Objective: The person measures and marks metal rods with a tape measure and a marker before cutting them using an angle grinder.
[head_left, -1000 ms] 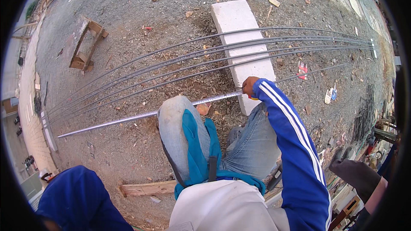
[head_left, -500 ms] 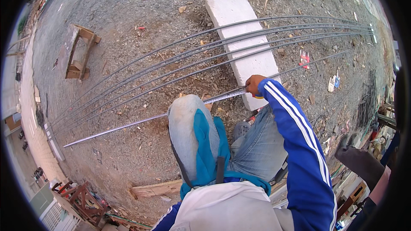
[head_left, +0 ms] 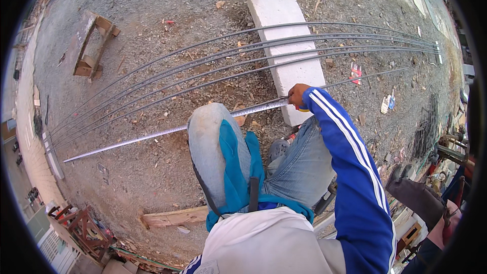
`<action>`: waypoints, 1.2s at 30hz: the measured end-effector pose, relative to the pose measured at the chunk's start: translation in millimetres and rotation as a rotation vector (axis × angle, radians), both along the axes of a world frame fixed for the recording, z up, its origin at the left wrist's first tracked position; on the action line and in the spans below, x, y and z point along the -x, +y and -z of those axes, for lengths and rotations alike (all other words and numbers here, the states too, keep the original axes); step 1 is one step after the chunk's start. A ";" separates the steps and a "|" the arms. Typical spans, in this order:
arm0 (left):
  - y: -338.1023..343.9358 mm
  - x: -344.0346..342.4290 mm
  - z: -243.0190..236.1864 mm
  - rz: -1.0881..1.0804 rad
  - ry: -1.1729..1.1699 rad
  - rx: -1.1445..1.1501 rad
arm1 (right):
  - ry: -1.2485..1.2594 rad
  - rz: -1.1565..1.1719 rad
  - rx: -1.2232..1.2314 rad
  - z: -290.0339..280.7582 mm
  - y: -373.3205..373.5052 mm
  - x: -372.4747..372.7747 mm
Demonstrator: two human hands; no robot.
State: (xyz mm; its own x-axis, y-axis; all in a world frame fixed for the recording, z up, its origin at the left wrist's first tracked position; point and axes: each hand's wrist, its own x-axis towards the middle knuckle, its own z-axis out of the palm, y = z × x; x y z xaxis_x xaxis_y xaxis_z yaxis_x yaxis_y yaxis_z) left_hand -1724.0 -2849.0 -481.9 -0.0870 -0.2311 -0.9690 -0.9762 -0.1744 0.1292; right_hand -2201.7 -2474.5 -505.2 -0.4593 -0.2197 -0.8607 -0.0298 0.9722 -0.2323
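My right hand (head_left: 298,96) is closed at the near end of the white block, with a tape measure in its grip. A small yellow and red part of the tape measure (head_left: 304,108) shows under the fingers. From the hand, its pale blade (head_left: 147,136) stretches far to the left, past my bent knee. A thin steel bar (head_left: 362,77) runs along the same line and carries on to the right of the hand. Beside the fingertips sticks out a short dark tip, too small to name. My left hand is out of view; only a bit of its sleeve (head_left: 193,264) shows.
Several long rebars (head_left: 228,50) lie across the white block (head_left: 291,30), bowed by the lens. A wooden frame (head_left: 94,45) stands at far left. A plank (head_left: 175,217) lies at near left. Another person's leg (head_left: 418,198) is at right. Gravel and scraps cover the ground.
The whole view has shifted slightly, so most things sit a little further left. My right hand stays closed at the same spot by the block, and the blade still lies extended.
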 end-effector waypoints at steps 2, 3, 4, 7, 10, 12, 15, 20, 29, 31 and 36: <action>3.0 -8.2 2.7 0.036 -0.027 -0.027 | -0.017 -0.011 -0.016 7.3 2.2 4.5; 4.5 -18.0 3.5 0.060 -0.054 -0.047 | -0.031 -0.022 -0.029 11.8 1.7 7.8; 5.5 -29.4 4.9 0.087 -0.084 -0.070 | -0.020 -0.001 -0.017 13.7 1.0 9.3; 10.9 -51.7 -6.0 0.254 -0.216 -0.208 | 0.056 -0.062 -0.010 10.7 -1.9 4.7; -6.6 -43.6 4.7 0.640 -0.075 -0.258 | 0.010 -0.056 0.001 17.9 -4.7 9.5; -15.6 33.7 2.5 0.702 0.167 0.076 | -0.045 -0.047 -0.034 12.7 2.4 6.8; -55.6 156.3 20.1 0.458 0.608 0.526 | -0.036 -0.084 -0.046 9.1 1.0 0.1; -53.3 327.3 44.2 0.782 0.969 0.579 | -0.019 -0.030 -0.042 13.9 7.9 -11.1; -41.1 357.2 162.3 1.489 0.457 -0.027 | 0.042 0.033 -0.072 -10.0 15.7 -18.0; -32.6 361.8 162.9 1.414 0.483 -0.055 | 0.054 0.076 -0.098 -18.1 30.7 -12.5; 67.8 394.6 139.6 1.399 0.726 -0.304 | 0.128 0.134 -0.246 -36.3 119.5 1.8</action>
State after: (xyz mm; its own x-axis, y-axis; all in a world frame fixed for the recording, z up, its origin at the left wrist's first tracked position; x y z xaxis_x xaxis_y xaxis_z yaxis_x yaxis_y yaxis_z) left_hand -2118.6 -2781.1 -621.4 -0.4944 0.6059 -0.6233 -0.1334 0.6556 0.7432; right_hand -2203.5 -2355.1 -468.9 -0.5779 0.0580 -0.8140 0.0883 0.9961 0.0083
